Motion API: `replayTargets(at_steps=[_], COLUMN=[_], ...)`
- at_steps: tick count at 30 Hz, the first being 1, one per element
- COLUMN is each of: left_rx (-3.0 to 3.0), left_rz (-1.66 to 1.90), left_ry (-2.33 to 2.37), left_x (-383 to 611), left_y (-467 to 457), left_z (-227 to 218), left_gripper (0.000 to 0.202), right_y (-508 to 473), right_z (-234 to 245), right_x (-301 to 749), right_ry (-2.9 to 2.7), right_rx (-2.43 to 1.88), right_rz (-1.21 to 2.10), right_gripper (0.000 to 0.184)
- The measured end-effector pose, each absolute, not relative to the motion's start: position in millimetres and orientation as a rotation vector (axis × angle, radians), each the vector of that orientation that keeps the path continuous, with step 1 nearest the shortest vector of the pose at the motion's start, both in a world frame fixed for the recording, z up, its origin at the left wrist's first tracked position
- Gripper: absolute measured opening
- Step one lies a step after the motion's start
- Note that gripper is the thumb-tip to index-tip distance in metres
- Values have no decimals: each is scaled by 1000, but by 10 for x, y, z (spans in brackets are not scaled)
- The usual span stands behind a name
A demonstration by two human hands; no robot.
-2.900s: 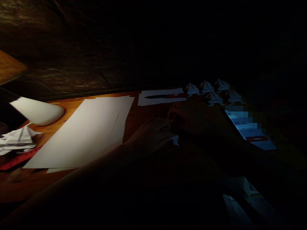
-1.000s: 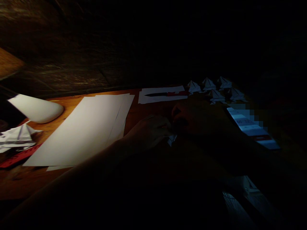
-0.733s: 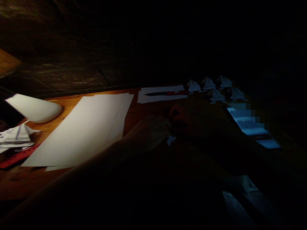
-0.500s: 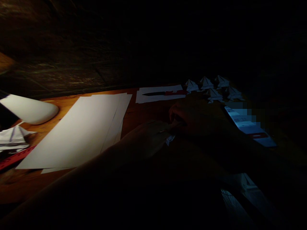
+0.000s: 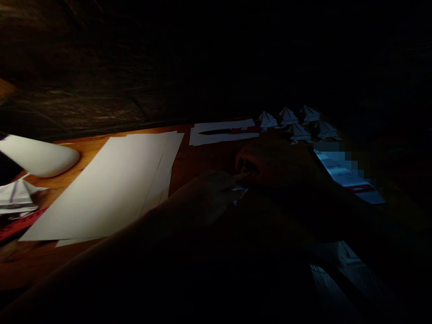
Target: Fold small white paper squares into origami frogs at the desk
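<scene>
Deep shadow covers the middle of the table, where both hands meet over a small piece of folded white paper (image 5: 240,193). My left hand (image 5: 211,191) reaches in from the lower left, its fingers closed on the paper. Opposite it, my right hand (image 5: 261,164) has curled fingers pressed together at the paper's far side. Most of the paper is hidden under the fingers, so its folds cannot be made out. Beyond the right hand stand several folded paper figures (image 5: 297,132), pointed at the top.
White paper sheets (image 5: 101,189) lie on the wooden table (image 5: 27,265) at left. A red-handled knife (image 5: 232,131) rests on smaller papers (image 5: 202,139) at the back. At far left are a white lamp shade (image 5: 50,157), another paper figure (image 5: 18,195) and a red ruler (image 5: 25,222). A lit phone (image 5: 347,173) lies right.
The left fingers have shifted slightly along the paper and a little more of its white edge shows. The right hand stays curled beside it. The whole view has moved slightly.
</scene>
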State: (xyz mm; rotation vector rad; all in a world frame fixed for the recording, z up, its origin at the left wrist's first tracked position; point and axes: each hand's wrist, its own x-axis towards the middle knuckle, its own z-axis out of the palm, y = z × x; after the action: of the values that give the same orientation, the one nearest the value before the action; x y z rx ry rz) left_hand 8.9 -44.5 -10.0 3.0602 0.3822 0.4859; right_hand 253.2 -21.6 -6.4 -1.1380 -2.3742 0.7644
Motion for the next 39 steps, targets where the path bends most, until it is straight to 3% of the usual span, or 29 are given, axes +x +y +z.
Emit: replayTargets(at_steps=[10, 14, 26, 39], left_rx=[3083, 3071, 2846, 2644], left_rz=[422, 492, 583, 660], left_ry=[421, 462, 686, 709], left_x=[60, 68, 143, 191], left_y=[-462, -476, -511, -530], left_z=[-71, -58, -84, -97], left_gripper=[36, 27, 11, 9], right_y=[-191, -182, -266, -277], right_z=[-69, 8, -28, -62], right_x=[2599, 2679, 2610, 2580], right_ry=[-2376, -2407, -2422, -2405], right_rx=[-1045, -983, -1042, -1056], right_rz=[834, 896, 794, 741], right_gripper=[25, 24, 6, 9])
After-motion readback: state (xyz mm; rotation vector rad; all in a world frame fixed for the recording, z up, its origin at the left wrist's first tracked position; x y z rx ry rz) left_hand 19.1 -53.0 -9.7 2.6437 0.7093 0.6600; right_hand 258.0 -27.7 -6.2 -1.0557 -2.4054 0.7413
